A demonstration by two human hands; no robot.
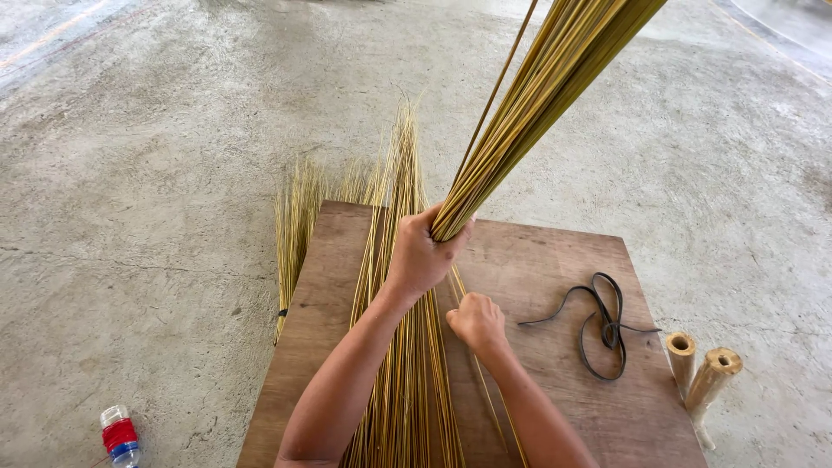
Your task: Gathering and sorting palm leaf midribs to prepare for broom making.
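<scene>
Plastic bottle (120, 436) with red band on the concrete floor (130, 173) at 8 o'clock. Tied stick bundle (290, 234) lies off the desk's (555, 260) left edge. Loose sticks (407, 381) run along the desk at 6 o'clock. Left hand (425, 251) clenches the raised bundle (537, 95), which fans toward 1 o'clock. Right hand (477, 321), just below, is closed narrow, pinching thin sticks. Black strap (602, 325) at 3 o'clock, two bamboo pieces (702, 373) at 4 o'clock.
</scene>
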